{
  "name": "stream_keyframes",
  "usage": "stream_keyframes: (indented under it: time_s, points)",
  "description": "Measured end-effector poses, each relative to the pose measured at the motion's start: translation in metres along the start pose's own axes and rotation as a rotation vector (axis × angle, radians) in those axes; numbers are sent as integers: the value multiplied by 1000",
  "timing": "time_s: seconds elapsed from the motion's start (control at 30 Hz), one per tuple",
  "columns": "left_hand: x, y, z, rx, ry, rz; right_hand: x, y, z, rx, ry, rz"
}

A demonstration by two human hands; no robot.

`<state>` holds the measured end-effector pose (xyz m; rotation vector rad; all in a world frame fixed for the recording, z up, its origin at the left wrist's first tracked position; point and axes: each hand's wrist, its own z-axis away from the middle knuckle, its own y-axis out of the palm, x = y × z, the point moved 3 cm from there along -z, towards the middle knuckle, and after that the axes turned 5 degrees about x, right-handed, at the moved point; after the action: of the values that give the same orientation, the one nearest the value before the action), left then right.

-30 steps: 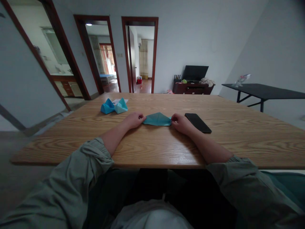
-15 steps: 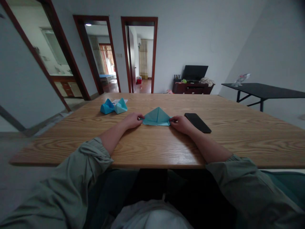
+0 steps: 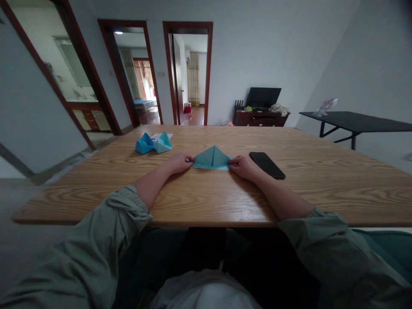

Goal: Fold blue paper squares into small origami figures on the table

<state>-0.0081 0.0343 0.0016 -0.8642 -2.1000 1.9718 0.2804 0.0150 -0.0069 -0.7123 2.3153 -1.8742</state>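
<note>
**Pinned at both corners, held flat**

The blue paper triangle (image 3: 212, 159) lies flat on the wooden table (image 3: 305, 201), its point aimed away from the person and its long edge toward them. It sits centred between the left hand (image 3: 178, 163) and the right hand (image 3: 244, 167), both resting low with the forearms down. The left fingers (image 3: 189, 160) curl in at the triangle's left corner, and the right fingers (image 3: 234, 163) do the same at its right corner. From this height it is hard to say whether they pinch the paper or only press it.

Good work here looks like this: even, light pressure from both sides, so the long edge stays straight and the layers don't creep. Resting the forearms steadies the hands.

A black phone (image 3: 267, 165) lies just beside the right hand — close enough to crowd it. Farther off, two folded blue paper shapes (image 3: 153, 143) sit on a white slip (image 3: 160, 136).
</note>
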Motion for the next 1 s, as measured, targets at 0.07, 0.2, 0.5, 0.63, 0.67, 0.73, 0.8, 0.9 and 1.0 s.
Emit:
stream_keyframes:
  time_s: [0.07, 0.2, 0.5, 0.63, 0.67, 0.73, 0.8, 0.9, 1.0]
  points:
    - [1, 1, -1, -6, 15, -11, 0, 1, 0, -3, -12, 11]
    - [1, 3, -2, -5, 75, -39, 2, 3, -1, 24, -61, 46]
    - [-2, 3, -2, 26, 126, -16, 11, 4, 1, 84, -63, 154]
    - [-6, 2, -1, 36, 125, -25, 19, 3, 3, 87, -102, 140]
    - [-7, 2, -1, 35, 128, -24, 20, 3, 3, 84, -108, 133]
    - [-9, 1, 0, 21, 131, -18, 20, 2, 3, 76, -106, 114]
    - [-10, 0, 2, -12, 111, -17, 17, 2, 2, 66, -88, 87]
    - [-9, -2, 4, -61, 37, -15, 11, 0, 0, 20, -54, 40]
    - [-10, -3, 6, -67, 21, 5, 8, -1, 1, -33, -22, 6]
